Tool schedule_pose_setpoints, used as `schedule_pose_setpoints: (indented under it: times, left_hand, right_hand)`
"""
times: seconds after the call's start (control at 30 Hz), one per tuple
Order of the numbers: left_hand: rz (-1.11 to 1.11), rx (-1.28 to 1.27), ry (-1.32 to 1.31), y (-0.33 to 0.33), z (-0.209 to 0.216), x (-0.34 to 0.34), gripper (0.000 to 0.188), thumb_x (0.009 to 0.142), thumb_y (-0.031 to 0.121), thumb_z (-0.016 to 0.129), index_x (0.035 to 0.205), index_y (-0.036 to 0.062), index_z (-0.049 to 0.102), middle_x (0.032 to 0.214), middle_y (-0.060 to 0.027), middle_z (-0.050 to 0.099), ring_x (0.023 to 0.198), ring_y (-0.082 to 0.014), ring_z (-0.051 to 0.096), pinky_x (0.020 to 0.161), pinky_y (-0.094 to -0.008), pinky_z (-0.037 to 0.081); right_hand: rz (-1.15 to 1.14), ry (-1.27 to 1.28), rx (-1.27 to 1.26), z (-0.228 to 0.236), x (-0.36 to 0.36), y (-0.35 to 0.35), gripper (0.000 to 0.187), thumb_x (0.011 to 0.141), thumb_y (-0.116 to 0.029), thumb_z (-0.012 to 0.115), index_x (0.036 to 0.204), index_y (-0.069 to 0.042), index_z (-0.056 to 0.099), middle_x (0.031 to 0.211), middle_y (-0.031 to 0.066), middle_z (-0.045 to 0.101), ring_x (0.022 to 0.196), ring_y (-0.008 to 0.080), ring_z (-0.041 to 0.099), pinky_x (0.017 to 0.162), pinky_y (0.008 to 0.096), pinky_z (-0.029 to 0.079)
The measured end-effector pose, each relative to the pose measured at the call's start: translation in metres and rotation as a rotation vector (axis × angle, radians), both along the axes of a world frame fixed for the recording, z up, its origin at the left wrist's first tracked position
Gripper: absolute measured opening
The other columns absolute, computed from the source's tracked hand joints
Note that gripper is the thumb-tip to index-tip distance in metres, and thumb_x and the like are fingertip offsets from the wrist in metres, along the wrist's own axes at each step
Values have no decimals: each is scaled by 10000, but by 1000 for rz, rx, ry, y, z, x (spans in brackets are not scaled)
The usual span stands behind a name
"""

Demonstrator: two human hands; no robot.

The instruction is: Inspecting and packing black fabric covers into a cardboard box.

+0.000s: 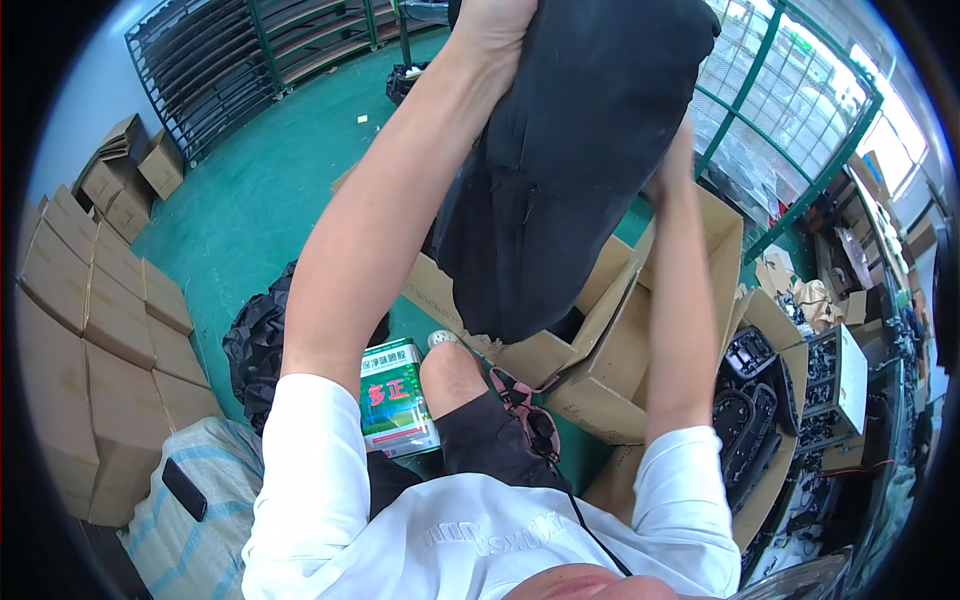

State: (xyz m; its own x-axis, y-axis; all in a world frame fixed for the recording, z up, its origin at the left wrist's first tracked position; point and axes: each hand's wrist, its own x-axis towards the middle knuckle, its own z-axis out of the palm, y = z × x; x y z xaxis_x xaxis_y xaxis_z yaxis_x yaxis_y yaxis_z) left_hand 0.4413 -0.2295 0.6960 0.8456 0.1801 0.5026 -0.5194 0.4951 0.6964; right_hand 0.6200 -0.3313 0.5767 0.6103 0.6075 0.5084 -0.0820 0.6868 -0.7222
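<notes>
A large black, soft-looking piece of material (570, 170), with folds and a seam-like line, hangs raised in front of me. My left hand (497, 22) is at its upper left edge and grips it; the fingers are partly cut off by the top of the picture. My right hand (672, 172) is at its right side, mostly hidden behind it and blurred, so its fingers do not show. Below the black material stand open cardboard boxes (610, 385).
A green and white metal can (398, 400) stands by my leg, beside a black plastic bag (262, 345). Stacked cartons (110, 350) and a woven sack (215, 500) with a phone (185, 490) are at left. A box of black molded parts (750, 410) and a green mesh frame (770, 110) are at right.
</notes>
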Motion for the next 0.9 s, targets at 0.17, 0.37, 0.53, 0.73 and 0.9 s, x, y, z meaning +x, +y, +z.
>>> schedule_pose_setpoints:
  times: [0.17, 0.37, 0.53, 0.73, 0.9]
  left_hand:
    - [-58, 113, -131, -14, 36, 4, 274, 927, 212, 604, 987, -52, 651, 900, -158, 705, 748, -269, 688, 721, -355, 574]
    - [75, 182, -254, -24, 59, 26, 196, 898, 157, 677, 915, -38, 689, 824, -112, 704, 654, -188, 671, 627, -278, 555]
    - [319, 154, -213, -33, 52, 24, 171, 863, 137, 719, 869, -33, 710, 794, -99, 703, 624, -182, 668, 593, -277, 550]
    - [228, 27, -227, -10, 28, -9, 222, 911, 173, 645, 940, -45, 677, 866, -144, 704, 716, -241, 686, 674, -324, 569]
    - [157, -96, -183, 42, -27, -9, 323, 953, 228, 563, 1086, -58, 633, 1015, -177, 694, 873, -289, 683, 812, -376, 562]
  right_hand:
    - [48, 352, -40, -93, -65, 9, 415, 1001, -308, 485, 1307, -30, 508, 1242, 112, 610, 1077, 235, 622, 936, 333, 501]
    - [72, 397, -88, -121, -147, -34, 419, 993, -295, 492, 1316, -29, 502, 1242, 115, 610, 1074, 242, 625, 933, 341, 506]
    - [119, 433, -141, -154, -195, -80, 423, 986, -283, 497, 1324, -29, 497, 1241, 118, 611, 1072, 248, 627, 931, 347, 509]
    - [142, 492, -217, -153, -135, -121, 430, 977, -269, 503, 1333, -28, 491, 1241, 121, 611, 1069, 254, 630, 928, 355, 514]
    - [133, 562, -301, -165, -77, -164, 437, 970, -258, 509, 1341, -28, 487, 1240, 124, 612, 1067, 260, 632, 925, 361, 517]
